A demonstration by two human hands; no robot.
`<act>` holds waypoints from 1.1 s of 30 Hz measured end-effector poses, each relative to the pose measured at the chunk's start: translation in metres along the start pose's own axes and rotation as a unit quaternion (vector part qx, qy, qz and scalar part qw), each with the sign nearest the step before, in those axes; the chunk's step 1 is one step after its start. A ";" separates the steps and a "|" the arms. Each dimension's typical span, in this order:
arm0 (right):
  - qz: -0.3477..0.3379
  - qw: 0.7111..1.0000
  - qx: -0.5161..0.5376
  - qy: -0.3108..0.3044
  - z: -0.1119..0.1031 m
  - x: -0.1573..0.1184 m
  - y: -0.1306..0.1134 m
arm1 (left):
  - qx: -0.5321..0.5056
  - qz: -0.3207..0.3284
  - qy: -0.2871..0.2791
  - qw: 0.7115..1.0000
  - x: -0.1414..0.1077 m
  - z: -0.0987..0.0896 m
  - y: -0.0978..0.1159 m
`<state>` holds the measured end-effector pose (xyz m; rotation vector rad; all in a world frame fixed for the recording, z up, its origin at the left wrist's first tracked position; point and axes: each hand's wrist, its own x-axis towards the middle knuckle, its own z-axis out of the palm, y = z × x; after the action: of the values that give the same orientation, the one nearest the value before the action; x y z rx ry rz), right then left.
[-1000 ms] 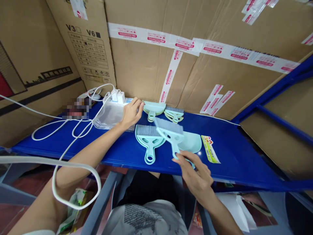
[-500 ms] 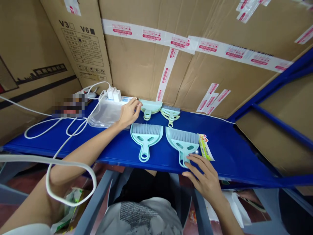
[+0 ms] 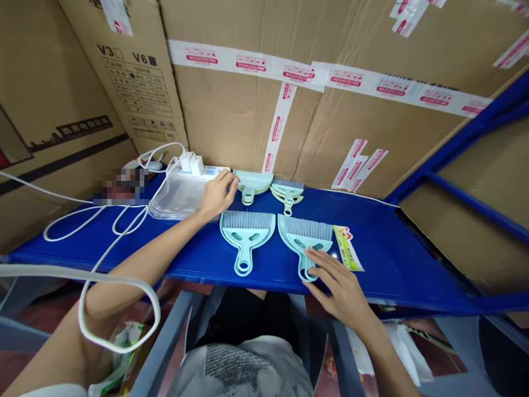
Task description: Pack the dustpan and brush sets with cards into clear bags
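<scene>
White cable [image 3: 41, 270] runs in loops on the left side of the frame, and beside it, left of centre, lie clear plastic bags [image 3: 177, 193] on the blue counter [image 3: 392, 248]. The left hand [image 3: 219, 193] is over the right edge of these bags, near a stack of dustpans [image 3: 256, 181]; its grip is loosely bent, and I cannot tell whether the fingertips take hold of anything. In the middle of the frame, a light green brush [image 3: 248, 220] lies inside its dustpan [image 3: 271, 234], bristles pointing away from the person. Behind, against the cardboard [image 3: 231, 121], there is a small pile of brushes [image 3: 289, 184]. Right of centre, the second brush [image 3: 308, 227] has just come down from the air onto the second dustpan [image 3: 284, 227], so now two similar sets are lying side by side, apart from each other. This second brush seems shifted a little to the right in its pan, so I judge it less neatly nested than the first. The right hand [image 3: 339, 284] has a relaxed, unclosed grip, its fingertips resting at the handle without lifting it. Just beside, farther right, a yellow-green printed card [image 3: 347, 248] lies flat.
</scene>
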<state>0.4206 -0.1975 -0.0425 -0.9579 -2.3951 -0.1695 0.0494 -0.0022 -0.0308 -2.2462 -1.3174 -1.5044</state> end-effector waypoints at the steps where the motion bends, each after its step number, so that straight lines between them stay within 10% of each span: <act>1: -0.005 1.000 0.015 -0.005 -0.003 0.002 0.000 | 0.000 0.000 0.001 1.000 0.000 0.000 0.000; 22: 0.019 0.993 -0.069 -0.094 0.008 0.012 0.010 | 0.000 0.019 0.004 1.000 0.001 -0.003 0.003; 33: -0.108 0.985 -0.119 0.066 -0.006 0.014 0.017 | -0.028 0.027 0.007 0.999 0.001 -0.004 0.007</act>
<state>0.4262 -0.1785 -0.0311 -0.7605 -2.3867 -0.5937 0.0522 -0.0077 -0.0255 -2.2817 -1.2155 -1.5533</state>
